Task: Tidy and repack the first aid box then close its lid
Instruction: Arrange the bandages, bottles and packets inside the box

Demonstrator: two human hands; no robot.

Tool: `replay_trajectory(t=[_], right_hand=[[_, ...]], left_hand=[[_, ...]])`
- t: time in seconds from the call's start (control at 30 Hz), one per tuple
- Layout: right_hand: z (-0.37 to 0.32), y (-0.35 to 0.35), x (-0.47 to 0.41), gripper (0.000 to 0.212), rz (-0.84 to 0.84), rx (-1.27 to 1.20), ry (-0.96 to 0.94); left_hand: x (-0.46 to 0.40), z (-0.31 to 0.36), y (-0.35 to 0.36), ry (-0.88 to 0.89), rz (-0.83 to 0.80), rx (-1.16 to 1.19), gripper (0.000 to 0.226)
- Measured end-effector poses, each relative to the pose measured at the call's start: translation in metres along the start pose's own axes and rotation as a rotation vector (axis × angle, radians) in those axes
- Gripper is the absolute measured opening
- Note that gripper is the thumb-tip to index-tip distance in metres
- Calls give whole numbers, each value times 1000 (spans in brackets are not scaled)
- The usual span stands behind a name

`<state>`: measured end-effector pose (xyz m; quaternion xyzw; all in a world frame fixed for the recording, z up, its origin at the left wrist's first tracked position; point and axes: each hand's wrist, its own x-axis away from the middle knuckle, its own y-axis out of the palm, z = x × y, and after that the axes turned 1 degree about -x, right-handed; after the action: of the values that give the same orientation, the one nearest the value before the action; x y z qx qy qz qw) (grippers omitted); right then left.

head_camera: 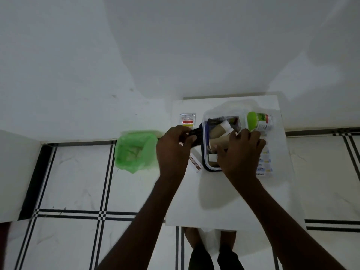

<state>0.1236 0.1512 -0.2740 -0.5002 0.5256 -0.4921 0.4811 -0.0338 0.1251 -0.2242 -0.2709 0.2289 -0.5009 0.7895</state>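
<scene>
A clear first aid box (205,121) with a dark blue rim stands on a small white table (224,201). It holds beige bandage rolls (218,131) and dark packets. My left hand (173,149) pinches a small dark item (195,133) at the box's left edge. Over the box's near right part, my right hand (240,151) rests with fingers curled on the contents; what it grips is hidden. A white bottle with a green cap (260,120) lies to the right of the box. Plaster strips (265,162) lie under my right wrist.
A white sachet with a red label (187,120) lies at the table's far left. A brown-and-white packet (195,162) lies left of the box. A bin lined with a green bag (136,151) stands on the tiled floor left of the table. The wall is close behind.
</scene>
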Motion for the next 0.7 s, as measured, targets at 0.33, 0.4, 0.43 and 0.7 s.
replay_trajectory(t=[0.33,0.4,0.43,0.7], right_hand=[[15,10,3,28,94,-99,-147],[17,12,0,29,105,-123,-178],[18,13,-1,30,99,-126,-191],[27,17,-6,39,-6,-143,-209]], left_hand=[[-74,40,74,403,-266,-622,8],[-70,46,75,449,-294,-784,16],[-70,47,76,483,-280,-846,17],[-64,55,84,480,-481,-1007,4]])
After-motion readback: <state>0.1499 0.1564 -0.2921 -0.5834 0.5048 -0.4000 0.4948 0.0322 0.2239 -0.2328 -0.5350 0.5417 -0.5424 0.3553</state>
